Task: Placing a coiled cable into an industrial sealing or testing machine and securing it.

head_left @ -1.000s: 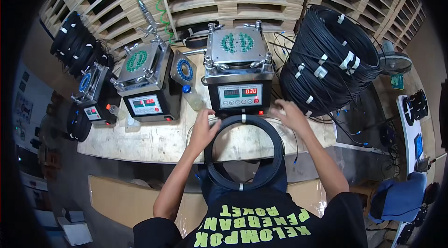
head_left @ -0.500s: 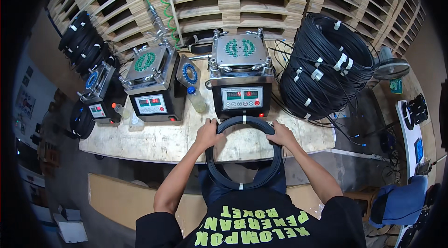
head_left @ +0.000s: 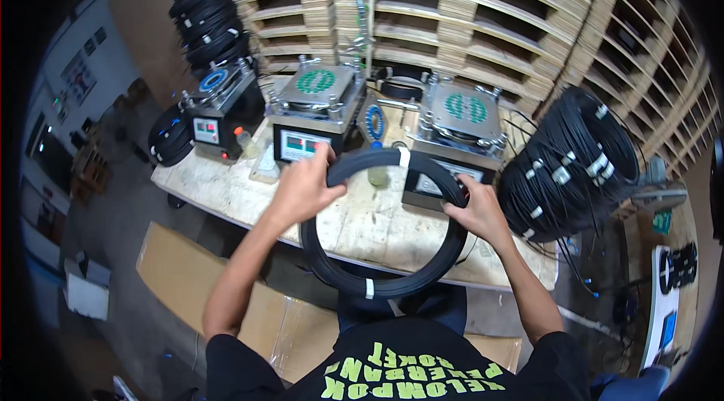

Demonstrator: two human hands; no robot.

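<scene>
I hold a black cable coil (head_left: 392,280), bound with white ties, in front of my chest above the near edge of the wooden workbench (head_left: 226,193). My left hand (head_left: 305,186) grips the coil's upper left side. My right hand (head_left: 477,212) grips its right side. Behind the coil stand two grey box machines with round green-patterned tops, one (head_left: 313,110) at centre left and one (head_left: 456,133) at centre right, partly hidden by the coil.
A third machine (head_left: 219,107) stands at the bench's left end. A big stack of black coils (head_left: 569,163) lies at the right, more coils (head_left: 207,12) at back left. Wooden pallets (head_left: 483,9) line the back. Cardboard (head_left: 188,288) lies on the floor below.
The view has swung to the left. The coil has come up off the bench and tilted, with both hands still gripping its sides.
</scene>
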